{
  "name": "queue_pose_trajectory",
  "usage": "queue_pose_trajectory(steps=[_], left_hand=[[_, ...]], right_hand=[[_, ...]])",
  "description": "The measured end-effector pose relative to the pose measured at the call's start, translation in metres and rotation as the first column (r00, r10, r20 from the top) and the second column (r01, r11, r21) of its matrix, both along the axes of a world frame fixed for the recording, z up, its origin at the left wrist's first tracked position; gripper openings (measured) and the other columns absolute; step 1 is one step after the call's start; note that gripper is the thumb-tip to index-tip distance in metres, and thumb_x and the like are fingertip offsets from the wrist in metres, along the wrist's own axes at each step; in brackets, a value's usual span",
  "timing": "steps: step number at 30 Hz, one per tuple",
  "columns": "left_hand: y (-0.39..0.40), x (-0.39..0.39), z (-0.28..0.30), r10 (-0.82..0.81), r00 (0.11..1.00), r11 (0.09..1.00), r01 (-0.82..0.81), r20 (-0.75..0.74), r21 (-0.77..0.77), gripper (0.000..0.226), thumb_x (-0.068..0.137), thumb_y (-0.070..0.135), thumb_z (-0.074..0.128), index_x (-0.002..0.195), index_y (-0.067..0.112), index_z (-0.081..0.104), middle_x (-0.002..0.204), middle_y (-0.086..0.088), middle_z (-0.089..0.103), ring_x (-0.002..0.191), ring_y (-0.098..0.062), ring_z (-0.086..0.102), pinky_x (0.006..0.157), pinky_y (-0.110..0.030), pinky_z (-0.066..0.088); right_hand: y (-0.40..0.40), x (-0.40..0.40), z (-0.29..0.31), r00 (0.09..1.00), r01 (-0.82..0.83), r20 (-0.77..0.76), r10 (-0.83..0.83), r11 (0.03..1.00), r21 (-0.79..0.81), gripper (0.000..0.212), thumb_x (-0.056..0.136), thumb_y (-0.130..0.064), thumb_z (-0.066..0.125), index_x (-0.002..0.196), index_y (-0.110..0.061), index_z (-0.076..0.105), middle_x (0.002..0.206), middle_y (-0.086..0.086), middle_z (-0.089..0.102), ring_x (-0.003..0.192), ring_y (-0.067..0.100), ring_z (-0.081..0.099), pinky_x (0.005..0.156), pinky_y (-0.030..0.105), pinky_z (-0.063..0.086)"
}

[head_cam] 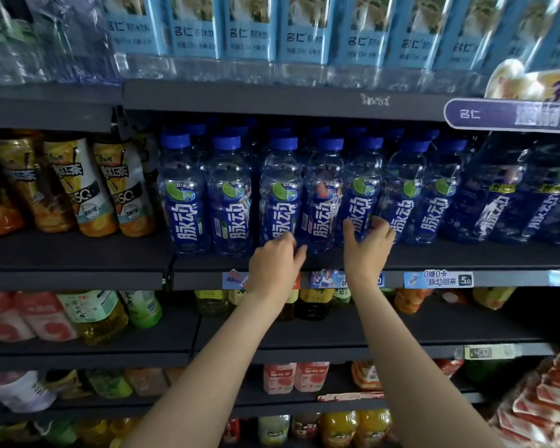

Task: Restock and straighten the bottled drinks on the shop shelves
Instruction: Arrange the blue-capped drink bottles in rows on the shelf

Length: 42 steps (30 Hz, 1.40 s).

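My right hand (367,242) grips a clear blue-capped plastic bottle (362,189) on the dark shelf (450,253); left hand (277,257), fingers curled, touches the neighbouring blue-labelled bottle (280,192) just left.

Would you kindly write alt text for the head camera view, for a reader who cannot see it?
Two bare hands reach to a row of blue-capped bottles on a dark shop shelf: the right hand grips one blue bottle near its base, the left hand touches the base of another bottle. Iced tea bottles stand to the left, light blue cartons above.
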<state>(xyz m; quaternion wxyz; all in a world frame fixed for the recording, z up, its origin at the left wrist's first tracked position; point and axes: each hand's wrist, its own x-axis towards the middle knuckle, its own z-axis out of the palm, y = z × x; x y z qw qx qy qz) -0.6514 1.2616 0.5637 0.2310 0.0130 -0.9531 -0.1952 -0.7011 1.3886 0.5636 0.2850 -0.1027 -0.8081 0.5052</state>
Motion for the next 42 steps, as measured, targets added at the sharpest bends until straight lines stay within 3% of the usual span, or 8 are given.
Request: queue_pose_trajectory(steps=[3,8,18,22,27,29,32,42], left_hand=[[0.022,-0.012,0.000,0.050,0.995,0.998,-0.048,0.082,-0.027,0.040,0.094,0.045,0.045,0.110,0.009,0.053,0.100,-0.007,0.066,0.092,-0.026,0.064,0.072,-0.033,0.048],[0.053,-0.024,0.004,0.232,0.955,0.969,-0.243,0.185,0.041,0.052,0.089,0.052,0.050,0.108,0.004,0.053,0.108,-0.012,0.063,0.100,-0.031,0.061,0.073,-0.034,0.045],[0.068,-0.038,0.012,0.324,0.934,0.946,-0.314,0.151,-0.086,0.059,0.089,0.057,0.046,0.107,0.001,0.053,0.103,-0.012,0.062,0.095,-0.030,0.061,0.064,-0.031,0.039],[0.068,-0.034,0.011,0.340,0.932,0.940,-0.331,0.128,-0.088,0.055,0.090,0.055,0.045,0.104,0.003,0.054,0.102,-0.012,0.064,0.095,-0.031,0.062,0.064,-0.032,0.039],[0.086,-0.027,0.003,0.283,0.957,0.946,-0.269,0.058,-0.180,0.043,0.094,0.048,0.040,0.096,0.010,0.058,0.094,-0.009,0.067,0.087,-0.030,0.064,0.060,-0.030,0.040],[0.100,-0.030,0.000,0.249,0.965,0.953,-0.230,0.077,-0.199,0.045,0.093,0.051,0.041,0.098,0.009,0.057,0.094,-0.009,0.067,0.088,-0.029,0.064,0.060,-0.030,0.039],[0.113,-0.041,0.003,0.234,0.964,0.960,-0.208,0.125,-0.188,0.051,0.091,0.056,0.043,0.101,0.007,0.053,0.097,-0.009,0.065,0.091,-0.029,0.063,0.060,-0.030,0.038],[0.120,-0.060,0.012,0.262,0.951,0.948,-0.221,0.166,-0.229,0.054,0.089,0.058,0.044,0.101,0.005,0.053,0.091,-0.007,0.063,0.084,-0.026,0.063,0.058,-0.029,0.038]], right_hand=[[0.009,-0.014,0.001,0.991,-0.072,0.117,0.059,0.992,0.106,0.071,0.084,-0.030,0.067,0.135,0.004,0.031,0.134,0.019,0.038,0.125,0.033,0.038,0.097,0.033,0.037],[0.017,-0.026,0.006,0.978,-0.042,0.207,-0.024,0.950,0.309,0.065,0.081,-0.034,0.069,0.125,-0.002,0.034,0.129,0.015,0.038,0.123,0.032,0.040,0.094,0.042,0.041],[0.025,-0.022,-0.007,0.988,-0.078,0.144,0.059,0.988,0.132,0.050,0.079,-0.031,0.070,0.108,-0.003,0.040,0.118,0.013,0.043,0.102,0.033,0.052,0.075,0.044,0.051],[0.030,-0.019,-0.007,0.987,-0.085,0.147,0.062,0.984,0.156,0.052,0.079,-0.034,0.070,0.110,-0.004,0.040,0.117,0.012,0.043,0.109,0.031,0.047,0.081,0.045,0.048],[0.065,-0.020,-0.009,0.992,-0.066,-0.106,0.074,0.995,0.076,0.052,0.083,-0.037,0.066,0.116,-0.002,0.046,0.117,0.014,0.044,0.107,0.029,0.046,0.087,0.041,0.043],[0.081,-0.030,-0.007,0.998,-0.019,-0.065,0.024,0.997,0.074,0.060,0.084,-0.032,0.065,0.128,0.001,0.040,0.127,0.017,0.040,0.115,0.032,0.043,0.091,0.039,0.041],[0.089,-0.042,-0.006,0.994,-0.064,0.096,0.043,0.973,0.222,0.075,0.081,-0.034,0.069,0.136,-0.002,0.029,0.132,0.015,0.037,0.120,0.032,0.041,0.095,0.041,0.038],[0.086,-0.041,-0.006,0.988,-0.027,0.156,-0.004,0.979,0.200,0.050,0.084,-0.028,0.067,0.117,-0.002,0.039,0.129,0.015,0.038,0.118,0.033,0.039,0.087,0.042,0.045]])
